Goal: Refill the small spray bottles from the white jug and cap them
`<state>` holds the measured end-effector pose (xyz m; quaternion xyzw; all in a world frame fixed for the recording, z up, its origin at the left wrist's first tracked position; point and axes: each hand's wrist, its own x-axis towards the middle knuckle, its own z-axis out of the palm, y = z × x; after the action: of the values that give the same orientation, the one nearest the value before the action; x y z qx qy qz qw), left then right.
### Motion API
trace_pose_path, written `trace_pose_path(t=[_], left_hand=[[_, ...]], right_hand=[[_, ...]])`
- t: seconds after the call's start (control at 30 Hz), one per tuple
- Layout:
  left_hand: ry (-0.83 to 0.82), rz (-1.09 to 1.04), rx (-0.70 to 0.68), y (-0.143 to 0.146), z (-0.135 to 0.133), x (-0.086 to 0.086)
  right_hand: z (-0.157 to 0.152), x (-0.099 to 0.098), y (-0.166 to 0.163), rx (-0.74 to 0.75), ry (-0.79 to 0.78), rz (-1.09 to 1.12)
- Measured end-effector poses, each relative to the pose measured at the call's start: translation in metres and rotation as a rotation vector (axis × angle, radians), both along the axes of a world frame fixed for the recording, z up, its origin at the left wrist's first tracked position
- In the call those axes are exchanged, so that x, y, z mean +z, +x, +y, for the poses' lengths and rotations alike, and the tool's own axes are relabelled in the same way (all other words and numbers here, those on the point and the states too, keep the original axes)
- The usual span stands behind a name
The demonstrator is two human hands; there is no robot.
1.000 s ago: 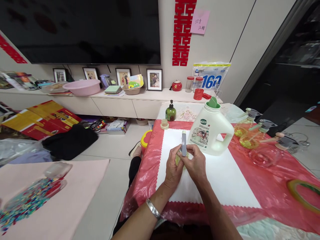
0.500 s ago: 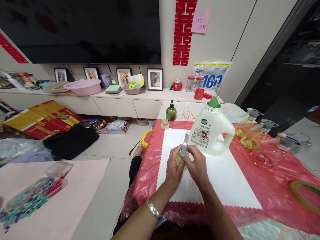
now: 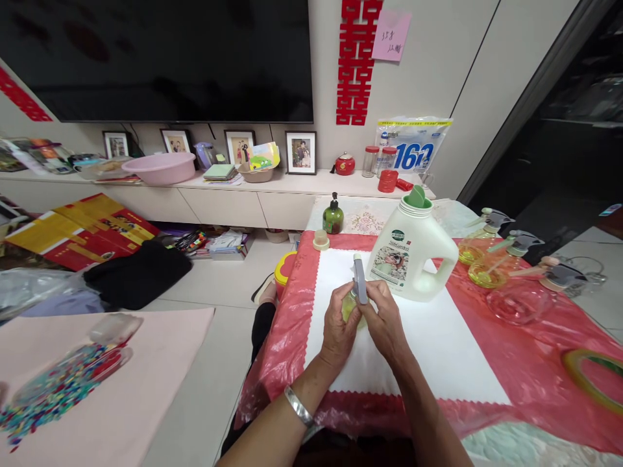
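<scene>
A small spray bottle with yellowish contents stands between my hands over the white sheet. Its grey trigger head has a pale nozzle tip that points away from me. My left hand is closed around the bottle's neck and side. On the other side, my right hand pinches the trigger head near the neck. Fingers hide much of the bottle. Just beyond my right hand, a large white detergent jug stands upright and uncapped, with a green spout in its mouth.
Three spray bottles line the right side of the red-covered table, near a tape roll. A green pump bottle and a pale cap stand at the back left. Colourful beads cover part of another table at left.
The trigger head has turned slightly, its nozzle tip swinging to the left. My right fingers have shifted a little on it; the left hand stays nearly in place.
</scene>
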<state>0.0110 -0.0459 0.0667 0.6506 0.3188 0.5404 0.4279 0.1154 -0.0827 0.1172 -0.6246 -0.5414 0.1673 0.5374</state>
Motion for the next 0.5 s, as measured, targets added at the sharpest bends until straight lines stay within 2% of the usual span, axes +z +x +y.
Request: trace_pose_path(t=[0.33,0.4,0.5], left_hand=[[0.031,0.009,-0.008,-0.001,0.000,0.004],[0.027,-0.002,-0.013,-0.001,0.001,0.003],[0.019,-0.008,-0.016,-0.001,0.001,0.002]], right_hand=[[0.009,-0.013,-0.008,-0.161,-0.001,0.088],[0.008,-0.011,-0.007,-0.141,-0.018,0.077],[0.004,-0.005,0.000,-0.027,-0.032,0.036]])
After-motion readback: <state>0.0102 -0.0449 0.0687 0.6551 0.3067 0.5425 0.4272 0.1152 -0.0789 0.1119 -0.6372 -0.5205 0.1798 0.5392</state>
